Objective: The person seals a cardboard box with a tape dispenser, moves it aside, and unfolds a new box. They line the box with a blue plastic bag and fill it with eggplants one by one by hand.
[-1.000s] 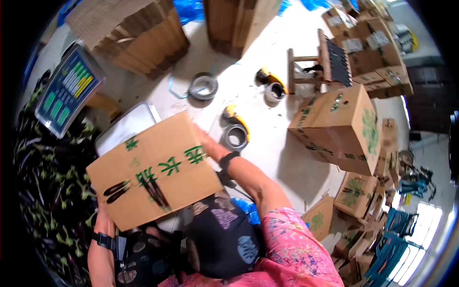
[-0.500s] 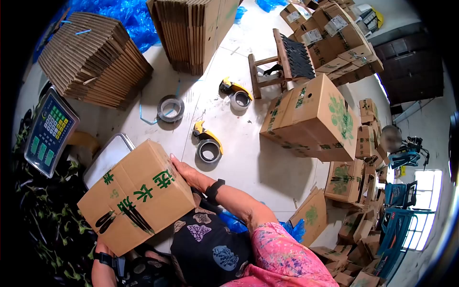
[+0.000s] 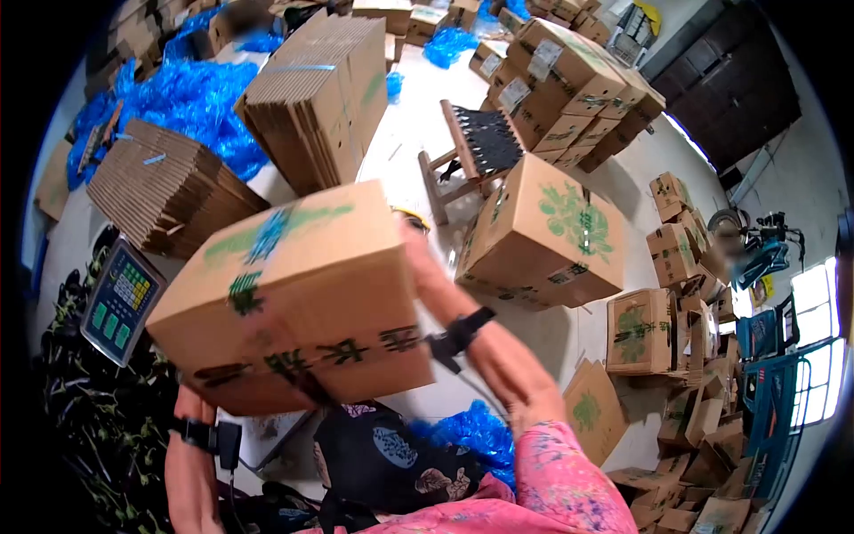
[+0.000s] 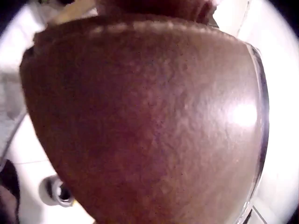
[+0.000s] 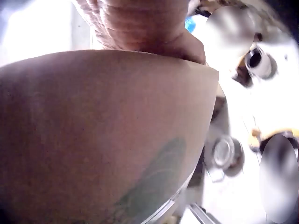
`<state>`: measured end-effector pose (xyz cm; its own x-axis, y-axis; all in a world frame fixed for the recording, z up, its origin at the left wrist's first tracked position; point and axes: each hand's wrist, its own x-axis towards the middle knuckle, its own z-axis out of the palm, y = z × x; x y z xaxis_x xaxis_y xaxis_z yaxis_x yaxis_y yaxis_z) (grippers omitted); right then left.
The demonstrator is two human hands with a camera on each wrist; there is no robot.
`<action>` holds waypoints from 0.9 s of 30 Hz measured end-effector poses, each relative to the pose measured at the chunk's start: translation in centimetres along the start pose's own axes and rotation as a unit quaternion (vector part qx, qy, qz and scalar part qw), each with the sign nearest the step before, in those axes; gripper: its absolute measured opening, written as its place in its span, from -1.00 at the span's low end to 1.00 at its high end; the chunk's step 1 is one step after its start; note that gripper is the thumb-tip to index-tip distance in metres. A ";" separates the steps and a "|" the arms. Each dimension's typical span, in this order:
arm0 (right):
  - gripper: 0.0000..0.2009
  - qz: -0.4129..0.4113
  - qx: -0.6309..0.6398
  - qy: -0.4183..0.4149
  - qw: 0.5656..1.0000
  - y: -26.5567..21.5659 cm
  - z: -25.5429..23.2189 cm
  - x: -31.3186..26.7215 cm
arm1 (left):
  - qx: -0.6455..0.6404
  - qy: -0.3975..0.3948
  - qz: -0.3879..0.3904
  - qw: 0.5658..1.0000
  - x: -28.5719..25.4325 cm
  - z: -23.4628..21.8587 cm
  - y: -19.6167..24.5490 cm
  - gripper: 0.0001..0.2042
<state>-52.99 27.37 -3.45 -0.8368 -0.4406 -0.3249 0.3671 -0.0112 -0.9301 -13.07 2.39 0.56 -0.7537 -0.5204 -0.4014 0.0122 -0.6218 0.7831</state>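
Observation:
A taped cardboard box [image 3: 311, 329] with green print and pictures of eggplants is held up in front of the person, between both hands. The right hand [image 5: 145, 25] grips its right side, and part of that hand is behind the box's edge in the head view. At the lower left corner, the left hand [image 4: 154, 8] holds the other side; in the head view the box hides most of it. Brown cardboard fills much of both wrist views. Below the box, part of a pale scale platform [image 3: 267, 436] shows.
A scale display [image 3: 123, 298] stands at left beside a heap of eggplants [image 3: 116, 427]. Stacks of flattened cartons [image 3: 311, 107] stand ahead. Another closed box [image 3: 543, 236] is on the floor at right, near a wooden stool [image 3: 471, 147]. Tape dispensers and rolls [image 5: 226, 151] lie on the floor.
The box has risen off the scale platform and tilted, so its green-marked side now shows. The head view has lifted, bringing more of the room ahead into sight. Both hands stay on the box.

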 end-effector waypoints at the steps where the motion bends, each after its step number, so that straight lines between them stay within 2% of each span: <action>1: -0.43 -0.011 -0.053 0.010 0.998 -5.9 -2.1 -1.9 | 0.003 -0.026 0.011 1.000 1.6 4.0 0.8 -0.53; 4: -0.44 -0.104 -0.057 0.032 0.992 -18.2 -10.7 -5.2 | 0.005 -0.122 0.042 0.992 6.4 17.9 2.3 -0.46; 6: -0.44 -0.140 -0.032 0.034 0.989 -24.1 -16.7 -8.3 | 0.002 -0.185 0.062 0.981 8.9 27.7 2.6 -0.42; 9: -0.44 -0.157 0.022 0.041 0.986 -28.4 -24.8 -12.7 | 0.016 -0.258 0.057 0.964 11.9 40.3 -0.3 -0.35; 11: -0.43 -0.156 0.058 0.043 0.985 -28.4 -28.8 -14.7 | 0.053 -0.326 0.015 0.944 13.0 45.4 -3.7 -0.25; 13: -0.43 -0.149 0.087 0.050 0.984 -26.9 -32.1 -15.7 | 0.147 -0.391 0.053 0.907 13.1 46.0 -7.2 -0.05; 14: -0.43 -0.146 0.096 0.055 0.983 -25.5 -33.4 -15.5 | 0.142 -0.418 -0.039 0.896 10.8 45.9 -6.8 0.01; 16: -0.44 -0.144 0.112 0.068 0.981 -23.0 -36.0 -14.5 | 0.311 -0.420 -0.017 0.852 7.8 46.4 -5.7 -0.05; 19: -0.44 -0.148 0.133 0.079 0.977 -19.1 -38.8 -12.7 | 0.345 -0.457 0.122 0.811 9.5 45.6 -9.0 -0.03; 22: -0.44 -0.152 0.150 0.078 0.974 -16.5 -40.9 -11.8 | 0.363 -0.401 0.214 0.814 9.5 48.3 -10.2 0.03; 23: -0.43 -0.157 0.152 0.077 0.973 -16.1 -41.5 -11.9 | 0.401 -0.345 0.252 0.810 9.5 48.8 -10.3 -0.04; 26: -0.42 -0.165 0.144 0.065 0.974 -15.8 -43.4 -12.0 | 0.407 -0.310 0.260 0.819 9.4 50.4 -10.4 -0.19; 27: -0.42 -0.169 0.139 0.059 0.974 -16.1 -44.0 -11.9 | 0.396 -0.306 0.308 0.809 9.9 50.8 -11.1 -0.24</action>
<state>-66.80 72.26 7.88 -0.9636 -0.2642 -0.0401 0.1443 -0.3880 -0.9103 -54.06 33.86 12.02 -0.9522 -0.0501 0.3013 0.2674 0.3403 0.9015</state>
